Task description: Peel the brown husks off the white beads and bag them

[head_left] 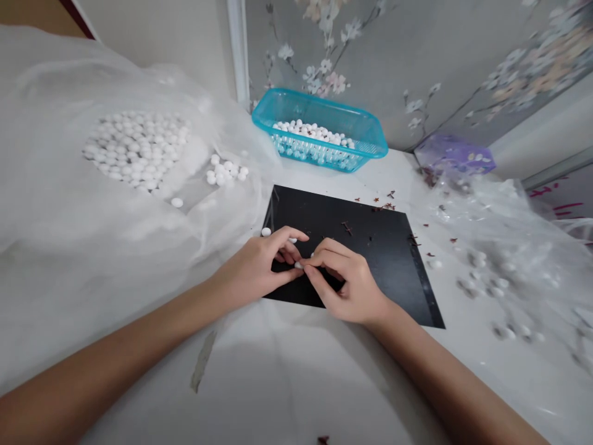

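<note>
Over a black board, my two hands meet at a small white ball. My left hand pinches the ball between thumb and fingers, with the index finger stretched out above it. My right hand is closed in a pinch right against the ball; whatever its fingertips hold is too small and hidden to name. Another white ball lies by the board's left edge, and parts of others show behind the fingers. Small dark brown pieces are scattered on the board.
A blue plastic basket behind the board contains many white balls. At left, a large translucent bag holds more balls. Clear plastic bags with a purple package lie at right. More brown bits dot the white table.
</note>
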Tool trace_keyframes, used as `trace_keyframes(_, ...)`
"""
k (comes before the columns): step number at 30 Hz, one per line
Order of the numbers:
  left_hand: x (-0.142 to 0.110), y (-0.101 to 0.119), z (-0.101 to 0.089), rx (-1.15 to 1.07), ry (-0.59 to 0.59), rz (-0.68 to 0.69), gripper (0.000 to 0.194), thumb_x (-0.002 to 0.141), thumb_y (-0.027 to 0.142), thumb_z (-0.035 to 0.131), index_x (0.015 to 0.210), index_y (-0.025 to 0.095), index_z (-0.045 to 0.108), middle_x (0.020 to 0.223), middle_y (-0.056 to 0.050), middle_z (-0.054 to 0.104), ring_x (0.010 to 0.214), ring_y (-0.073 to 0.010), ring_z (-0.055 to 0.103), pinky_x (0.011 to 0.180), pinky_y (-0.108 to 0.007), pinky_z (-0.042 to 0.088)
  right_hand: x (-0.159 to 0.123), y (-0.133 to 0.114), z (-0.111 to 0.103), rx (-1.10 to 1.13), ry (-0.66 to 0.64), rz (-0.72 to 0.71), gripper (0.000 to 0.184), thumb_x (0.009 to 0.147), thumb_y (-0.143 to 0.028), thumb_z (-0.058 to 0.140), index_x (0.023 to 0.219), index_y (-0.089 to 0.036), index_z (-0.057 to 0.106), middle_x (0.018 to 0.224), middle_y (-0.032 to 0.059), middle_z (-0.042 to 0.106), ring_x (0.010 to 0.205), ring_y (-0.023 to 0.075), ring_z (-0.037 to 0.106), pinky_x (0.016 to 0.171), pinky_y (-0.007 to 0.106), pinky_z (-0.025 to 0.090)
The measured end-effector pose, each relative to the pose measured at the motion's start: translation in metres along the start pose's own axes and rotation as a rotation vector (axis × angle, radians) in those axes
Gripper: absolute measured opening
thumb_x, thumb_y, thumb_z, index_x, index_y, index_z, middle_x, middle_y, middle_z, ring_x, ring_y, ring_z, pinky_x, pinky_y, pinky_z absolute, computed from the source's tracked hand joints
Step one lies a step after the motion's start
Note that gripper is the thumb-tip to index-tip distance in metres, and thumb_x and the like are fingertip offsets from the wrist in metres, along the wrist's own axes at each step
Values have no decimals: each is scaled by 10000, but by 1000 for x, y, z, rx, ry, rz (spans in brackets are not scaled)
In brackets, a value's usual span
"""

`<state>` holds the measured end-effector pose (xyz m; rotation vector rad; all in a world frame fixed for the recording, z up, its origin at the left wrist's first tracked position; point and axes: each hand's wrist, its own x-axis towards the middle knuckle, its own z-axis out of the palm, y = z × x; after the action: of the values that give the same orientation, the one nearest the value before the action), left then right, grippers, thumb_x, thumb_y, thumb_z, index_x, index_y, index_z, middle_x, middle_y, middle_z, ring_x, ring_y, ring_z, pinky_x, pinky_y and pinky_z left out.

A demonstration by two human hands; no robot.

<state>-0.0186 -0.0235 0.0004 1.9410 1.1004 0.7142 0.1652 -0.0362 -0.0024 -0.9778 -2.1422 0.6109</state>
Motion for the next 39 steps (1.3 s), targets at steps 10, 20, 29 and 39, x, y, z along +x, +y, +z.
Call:
trace_keyframes(10,2,2,-2,-62,-9,-66,325,737,222,634,1034,213,504,787,30,644,763,-128,641,740,-269,535,0,1,1,-4,-64,25,130,810,-146,477,744,-169,587,693,9,519,534,83,430,487,224,337)
trace_keyframes(20,1,-3,-2,-9,25,7,294,757,233,626,1028,205,514,795,27,653,748,-111,640,749,-248,540,8,7,-8,169,7,149,179,854,-235,484,777,-181,636,677,2,551,535,89,465,488,229,358)
trace_keyframes(29,-3,-7,-9,542,149,333,346,862,153,455,1203,207,470,1026,-37,644,885,-135,631,750,-251,514,4,85,-48,-663,394,333,321,854,-328,473,1057,-167,663,1003,126,636,981,270,507,866,442,420)
trace_keyframes(39,4,-17,-83,924,570,-142,267,856,179,388,990,203,618,996,-44,677,976,-222,592,719,-304,470,-5,95,-41,-764,254,375,366,844,-344,460,1044,-121,670,1127,114,644,1036,300,517,882,468,428)
